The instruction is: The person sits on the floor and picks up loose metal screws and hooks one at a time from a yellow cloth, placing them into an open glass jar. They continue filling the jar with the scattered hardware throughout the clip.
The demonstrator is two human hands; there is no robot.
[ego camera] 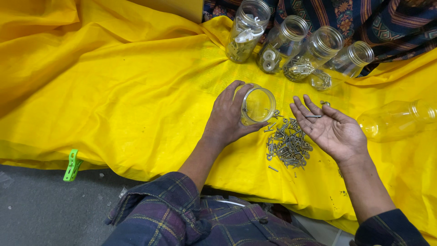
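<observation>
Head view, looking down: left hand (230, 119) curls around a clear empty jar (257, 105), thumb under its rim, mouth tipped toward the camera. Right hand (331, 130) lies palm up, fingers spread, with one screw (313, 116) resting loose across the fingertips. Between the hands, at five o'clock from the jar, a pile of screws (287, 145) sits on the yellow cloth (136, 100). At twelve o'clock stand four open jars (298, 48) with metal hardware inside. At three o'clock a clear bottle (396, 119) lies on its side. At eight o'clock, a green clip (71, 166) grips the cloth's edge.
</observation>
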